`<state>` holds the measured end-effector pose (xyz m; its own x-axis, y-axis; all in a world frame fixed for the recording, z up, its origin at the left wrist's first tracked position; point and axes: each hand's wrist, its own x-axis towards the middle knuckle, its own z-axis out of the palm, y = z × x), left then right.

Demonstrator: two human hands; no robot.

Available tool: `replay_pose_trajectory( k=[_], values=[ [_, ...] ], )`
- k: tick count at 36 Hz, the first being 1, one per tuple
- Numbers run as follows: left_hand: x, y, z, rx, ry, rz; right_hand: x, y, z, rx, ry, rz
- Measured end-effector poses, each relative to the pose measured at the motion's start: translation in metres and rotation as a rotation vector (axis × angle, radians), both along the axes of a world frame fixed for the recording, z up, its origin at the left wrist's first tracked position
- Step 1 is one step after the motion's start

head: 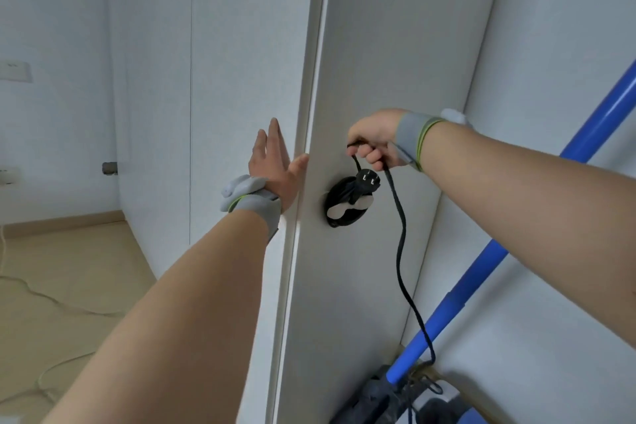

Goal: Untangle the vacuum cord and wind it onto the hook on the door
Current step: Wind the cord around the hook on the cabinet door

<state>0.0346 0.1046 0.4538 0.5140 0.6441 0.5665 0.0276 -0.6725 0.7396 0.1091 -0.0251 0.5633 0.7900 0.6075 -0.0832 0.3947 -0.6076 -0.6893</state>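
On the door, a little below the right hand, sits the hook: a pale cleat with several dark turns of cord already lying round it. The plug hangs just above the coil, prongs facing out, on a short loop that rises into the right fist. That hand is clenched round the cord, with one strand coming out each side of the fingers. From the fist the free length drops in a slack wavy line down to the vacuum at the foot of the door, beside the blue pole. The left hand grasps nothing; fingers are spread flat and the thumb rests against the door edge, apparently steadying it

Judging by how it hangs, the cord is light and limp but keeps some springy memory, so turns may try to uncurl off the cleat unless kept under mild tension. Its jacket looks smooth, so a closed fist should serve better than a pinch. The plug is the one stiff, heavier part; it will swing if left dangling. Best hold is likely on the cord close to the hook, feeding short lengths, keeping the plug end tucked last. A small knot of cord near the vacuum looks still tangled, though it is too small to be sure
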Motion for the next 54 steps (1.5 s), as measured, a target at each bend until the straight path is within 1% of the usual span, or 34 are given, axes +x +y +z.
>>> replay_pose_trajectory(
  k=[3, 6, 8, 10, 13, 18, 23, 26, 29, 33, 38, 45, 49, 54],
  values=[
    [-0.008, 0.004, 0.003, -0.007, 0.105, -0.024, -0.021, 0.01, -0.01, 0.055, 0.005, 0.009],
    [-0.028, 0.003, -0.014, -0.134, 0.166, -0.104, -0.038, 0.014, -0.038, 0.107, 0.027, -0.016],
    [-0.046, 0.005, -0.034, -0.231, 0.232, -0.074, -0.046, 0.015, -0.059, 0.111, 0.044, -0.012],
    [-0.055, 0.007, -0.054, -0.284, 0.267, -0.019, -0.044, 0.013, -0.079, 0.077, -0.012, 0.008],
    [-0.063, 0.004, -0.073, -0.344, 0.252, -0.021, -0.04, 0.008, -0.106, 0.096, -0.079, 0.008],
    [-0.061, -0.019, -0.074, -0.456, 0.117, -0.087, -0.03, 0.014, -0.151, 0.192, -0.071, -0.012],
    [-0.052, -0.037, -0.067, -0.433, 0.028, -0.069, -0.017, 0.014, -0.173, 0.316, 0.063, -0.059],
    [-0.046, -0.043, -0.063, -0.407, 0.015, -0.067, -0.009, 0.012, -0.183, 0.424, 0.187, 0.007],
    [-0.039, -0.049, -0.06, -0.371, 0.035, -0.088, -0.003, 0.009, -0.191, 0.502, 0.229, 0.066],
    [-0.024, -0.055, -0.065, -0.344, 0.133, -0.112, 0.01, 0.003, -0.207, 0.588, 0.235, 0.087],
    [-0.003, -0.064, -0.07, -0.314, 0.257, -0.048, 0.025, -0.002, -0.225, 0.671, 0.287, 0.081],
    [0.033, -0.052, -0.079, -0.315, 0.244, 0.025, 0.039, -0.017, -0.24, 0.648, 0.227, 0.044],
    [0.042, -0.055, -0.077, -0.349, 0.217, 0.022, 0.045, -0.027, -0.252, 0.675, 0.222, 0.059],
    [0.045, -0.057, -0.079, -0.349, 0.223, 0.045, 0.059, -0.039, -0.271, 0.518, 0.12, 0.128]
  ],
)
